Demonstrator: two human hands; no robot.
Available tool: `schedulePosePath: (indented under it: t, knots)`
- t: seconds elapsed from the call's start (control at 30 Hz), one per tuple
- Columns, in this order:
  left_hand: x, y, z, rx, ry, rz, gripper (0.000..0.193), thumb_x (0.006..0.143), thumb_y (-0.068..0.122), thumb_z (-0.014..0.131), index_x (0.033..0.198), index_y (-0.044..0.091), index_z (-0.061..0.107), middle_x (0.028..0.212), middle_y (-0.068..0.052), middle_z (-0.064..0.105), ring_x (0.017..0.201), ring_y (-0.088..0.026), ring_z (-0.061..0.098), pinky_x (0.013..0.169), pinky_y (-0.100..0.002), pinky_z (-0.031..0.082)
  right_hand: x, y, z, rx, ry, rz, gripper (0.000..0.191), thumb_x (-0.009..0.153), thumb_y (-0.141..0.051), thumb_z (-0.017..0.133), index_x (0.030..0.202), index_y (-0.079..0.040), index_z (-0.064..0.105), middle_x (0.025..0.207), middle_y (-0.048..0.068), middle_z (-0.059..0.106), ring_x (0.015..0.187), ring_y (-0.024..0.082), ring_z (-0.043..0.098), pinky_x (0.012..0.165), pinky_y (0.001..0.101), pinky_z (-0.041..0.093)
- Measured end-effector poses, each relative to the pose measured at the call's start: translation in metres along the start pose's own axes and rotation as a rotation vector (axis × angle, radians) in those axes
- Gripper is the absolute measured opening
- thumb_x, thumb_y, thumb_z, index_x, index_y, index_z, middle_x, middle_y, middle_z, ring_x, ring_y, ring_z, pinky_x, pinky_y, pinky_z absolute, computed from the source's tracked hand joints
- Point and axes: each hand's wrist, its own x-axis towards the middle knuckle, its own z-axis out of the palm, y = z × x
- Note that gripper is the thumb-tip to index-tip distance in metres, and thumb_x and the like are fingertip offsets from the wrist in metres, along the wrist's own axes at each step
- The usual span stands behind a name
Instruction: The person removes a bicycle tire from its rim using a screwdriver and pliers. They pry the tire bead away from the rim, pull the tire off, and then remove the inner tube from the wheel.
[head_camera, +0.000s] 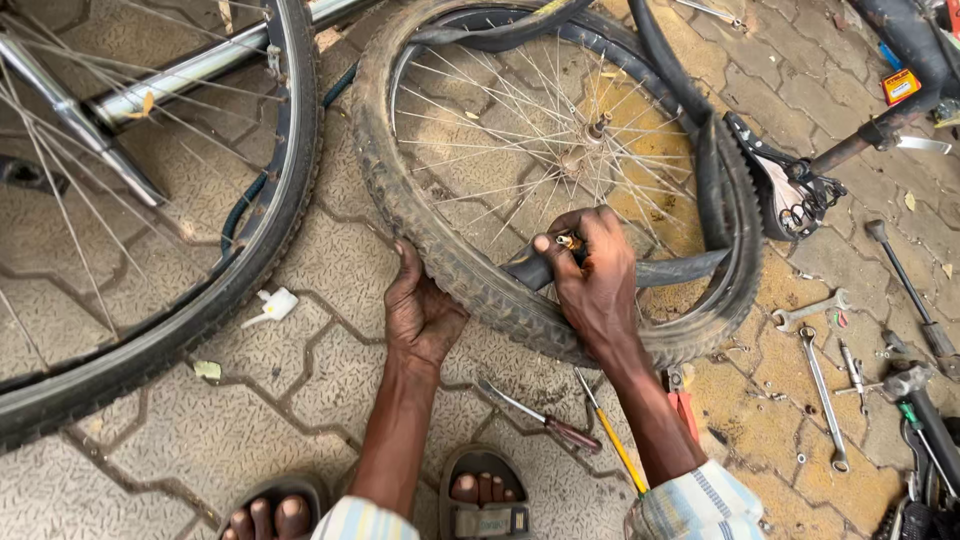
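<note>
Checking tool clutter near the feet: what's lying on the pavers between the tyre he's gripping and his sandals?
In the head view, two screwdrivers lie there: a dark-handled one and a yellow-handled one, between the tyre and the sandals.

Centre: a spoked wheel (560, 160) is laid flat on the paving (300, 380), its tyre (440, 250) partly lifted off.
Inside the rim: an inner tube (640, 268) is pinched by the right hand (598, 280).
Tyre's near edge: it is gripped by the left hand (420, 315).
Left: a second wheel (200, 290) is placed.
Right: wrenches (820, 370) are spread beside a saddle (780, 190).
Near side: screwdrivers (560, 425) are laid between the forearms.
</note>
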Motion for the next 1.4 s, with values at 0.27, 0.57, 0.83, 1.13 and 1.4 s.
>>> schedulePosePath:
  t: [0.27, 0.57, 0.83, 1.13, 1.4]
  knots:
    - [0.015, -0.005, 0.002, -0.056, 0.013, -0.093, 0.084, 0.073, 0.040, 0.089, 0.142, 0.008, 0.053, 0.136, -0.013, 0.062, 0.129, -0.030, 0.059, 0.116, -0.050, 0.048, 0.080, 0.000, 0.002, -0.004, 0.284, -0.025, 0.027, 0.090, -0.017, 0.082, 0.097, 0.001, 0.064, 0.092, 0.014, 0.060, 0.083, 0.029, 0.060, 0.073, 0.0443, 0.048]
    - [0.006, -0.007, 0.047, -0.023, -0.010, -0.095, 0.090, 0.068, 0.044, 0.087, 0.144, 0.011, 0.052, 0.135, -0.011, 0.062, 0.129, -0.032, 0.055, 0.107, -0.055, 0.047, 0.155, 0.071, 0.028, 0.010, 0.387, 0.124, 0.031, 0.089, -0.019, 0.082, 0.103, 0.002, 0.064, 0.096, 0.016, 0.067, 0.087, 0.030, 0.066, 0.077, 0.0423, 0.054]
    - [-0.006, -0.014, 0.018, -0.051, 0.042, -0.090, 0.079, 0.074, 0.037, 0.085, 0.141, 0.006, 0.056, 0.129, -0.009, 0.068, 0.121, -0.027, 0.062, 0.104, -0.047, 0.050, 0.263, 0.173, -0.100, -0.172, 0.732, 0.264, 0.025, 0.088, -0.012, 0.082, 0.105, -0.002, 0.067, 0.098, 0.009, 0.072, 0.090, 0.022, 0.066, 0.082, 0.0388, 0.054]
    - [0.011, -0.008, 0.019, -0.157, -0.007, -0.033, 0.061, 0.080, 0.035, 0.085, 0.128, 0.003, 0.065, 0.098, -0.009, 0.067, 0.094, -0.029, 0.066, 0.083, -0.051, 0.057, 0.247, 0.157, -0.113, -0.728, 0.403, 0.511, 0.024, 0.079, -0.015, 0.079, 0.101, -0.007, 0.075, 0.111, 0.021, 0.066, 0.100, 0.037, 0.060, 0.082, 0.0553, 0.046]
    - [0.016, 0.002, 0.026, -0.049, 0.107, 0.121, 0.040, 0.092, 0.045, 0.068, 0.110, 0.009, 0.065, 0.079, -0.009, 0.070, 0.069, -0.023, 0.071, 0.059, -0.043, 0.062, 0.252, 0.090, 0.011, -0.554, -0.150, -0.248, 0.046, 0.093, -0.032, 0.071, 0.131, -0.007, 0.065, 0.140, 0.019, 0.063, 0.131, 0.040, 0.055, 0.112, 0.0601, 0.040]
